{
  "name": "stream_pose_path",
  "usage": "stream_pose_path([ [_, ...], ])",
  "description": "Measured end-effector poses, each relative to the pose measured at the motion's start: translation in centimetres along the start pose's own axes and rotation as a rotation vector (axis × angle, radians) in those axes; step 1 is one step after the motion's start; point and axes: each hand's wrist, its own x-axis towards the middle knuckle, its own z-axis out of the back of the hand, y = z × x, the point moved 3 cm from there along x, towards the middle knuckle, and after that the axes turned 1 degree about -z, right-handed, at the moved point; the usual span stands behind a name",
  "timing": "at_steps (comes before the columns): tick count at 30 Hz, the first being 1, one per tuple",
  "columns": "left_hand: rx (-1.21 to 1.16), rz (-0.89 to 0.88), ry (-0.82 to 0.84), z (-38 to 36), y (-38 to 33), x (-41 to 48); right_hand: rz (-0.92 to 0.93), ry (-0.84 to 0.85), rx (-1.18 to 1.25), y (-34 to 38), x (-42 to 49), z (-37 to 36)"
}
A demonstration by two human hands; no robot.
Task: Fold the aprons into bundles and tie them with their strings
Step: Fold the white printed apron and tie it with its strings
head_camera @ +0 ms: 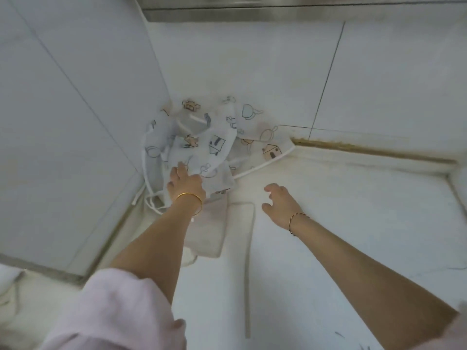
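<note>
A crumpled white apron printed with small houses and cartoon shapes lies heaped in the corner of a white counter, its white strings trailing at the lower left. My left hand reaches onto the heap's near edge and its fingers lie on the cloth; whether they grip it cannot be told. My right hand hovers over the counter to the right of the heap, fingers loosely spread, holding nothing. A plain whitish folded cloth lies under my left wrist.
White tiled walls close the corner on the left and behind. A raised ledge with a brownish seam runs along the back right. A long white strap or seam runs down the counter between my arms.
</note>
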Motion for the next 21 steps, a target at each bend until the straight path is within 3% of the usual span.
stream_pose_path([
  [3, -0.003, 0.010, -0.027, 0.5, 0.1, 2.2, -0.001, -0.008, 0.032, 0.6, 1.7, 0.3],
  [5, -0.086, -0.006, -0.195, 2.0, -0.4, 3.0, -0.009, -0.030, 0.099, 0.9, 2.5, 0.6],
  [7, -0.216, -0.094, -0.420, 4.3, -1.8, 3.1, -0.024, -0.066, 0.279, 1.4, 2.7, 1.1],
  [9, -0.439, -0.252, -0.524, 6.8, -4.8, 2.6, -0.064, -0.091, 0.626, 2.1, 2.6, 2.2],
  [11, -0.775, -0.431, -0.392, 8.4, -8.7, 1.2, -0.120, -0.056, 1.027, 2.3, 2.0, 3.5],
  [14, -1.190, -0.625, 0.203, 9.1, -14.2, -2.9, -0.092, -0.033, 1.400, 0.5, 0.5, 5.5],
  [16, -1.308, -0.706, 0.531, 8.8, -16.8, -5.1, -0.087, -0.181, 1.432, -1.9, -1.0, 7.0],
  [18, -1.344, -0.708, 0.569, 8.9, -18.3, -6.2, -0.225, -0.468, 1.365, -5.8, -2.9, 8.7],
  [21, -1.130, -0.663, 0.253, 8.1, -19.4, -6.6, -0.492, -0.782, 1.161, -10.7, -6.9, 11.2],
])
